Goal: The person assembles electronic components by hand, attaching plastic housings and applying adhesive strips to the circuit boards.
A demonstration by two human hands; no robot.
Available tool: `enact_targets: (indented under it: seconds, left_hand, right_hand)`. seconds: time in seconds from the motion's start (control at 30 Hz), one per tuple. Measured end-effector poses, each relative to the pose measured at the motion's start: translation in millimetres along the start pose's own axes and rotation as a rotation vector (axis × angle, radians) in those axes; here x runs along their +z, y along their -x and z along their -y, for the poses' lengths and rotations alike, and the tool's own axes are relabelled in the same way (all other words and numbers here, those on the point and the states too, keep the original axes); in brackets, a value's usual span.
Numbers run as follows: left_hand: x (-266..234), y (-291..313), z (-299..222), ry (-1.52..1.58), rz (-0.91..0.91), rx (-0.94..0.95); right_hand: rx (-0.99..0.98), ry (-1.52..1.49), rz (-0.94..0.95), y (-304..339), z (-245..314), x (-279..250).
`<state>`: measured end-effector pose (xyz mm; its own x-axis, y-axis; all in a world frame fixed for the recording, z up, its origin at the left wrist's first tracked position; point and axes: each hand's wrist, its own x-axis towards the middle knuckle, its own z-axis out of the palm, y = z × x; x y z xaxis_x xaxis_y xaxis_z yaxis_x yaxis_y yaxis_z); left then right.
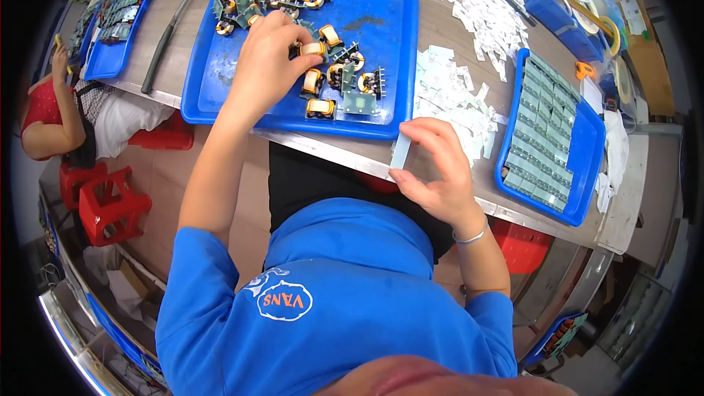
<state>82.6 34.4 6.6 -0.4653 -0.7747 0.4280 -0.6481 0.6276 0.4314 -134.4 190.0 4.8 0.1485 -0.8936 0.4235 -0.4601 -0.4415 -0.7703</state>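
Observation:
In the blue tray (308, 126) lie several small green circuit boards (361, 104) carrying coils wound in copper wire, some on edge and some flat. My left hand (270, 55) reaches over the tray from its near edge. Its thumb and index finger close about a white-and-copper coil (313, 49) among the other parts; the remaining fingers are curled. Beside the tray's near right corner, my right hand (441, 169) holds a narrow pale strip (400, 151) by its ends, between thumb and fingertips, over the table edge.
Right of the tray lie heaps of pale paper scraps (451, 95) and white strips (488, 18). A second blue tray (589, 132) holds rows of green boards (541, 132). A hammer (172, 29) rests at the left. Another person (55, 114) sits far left, near red stools (114, 205).

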Motion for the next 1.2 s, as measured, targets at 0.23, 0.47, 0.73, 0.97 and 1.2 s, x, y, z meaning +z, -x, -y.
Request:
enact_targets:
  seconds: [0.23,0.47,0.73,0.97,1.2]
  left_hand:
    - [-15.7,21.4,-64.0,1.143,0.037,-0.373]
    - [28.5,43.7,-100.5,1.945,0.255,-0.319]
    - [29.7,35.0,-103.5,1.904,0.343,-0.421]
    - [35.5,41.5,-108.7,2.175,0.539,-0.521]
    - [42.3,44.4,-112.2,2.216,0.555,-0.539]
  right_hand:
    - [0.024,-0.194,-0.135,3.0,6.1,-11.3]
    - [-0.032,-0.220,-0.267,-4.6,20.8,-22.0]
    - [-0.082,-0.067,-0.273,5.5,23.2,-33.5]
    - [-0.103,-0.038,-0.286,-1.9,22.5,-33.2]
    - [-0.141,0.042,-0.257,-9.1,25.6,-26.6]
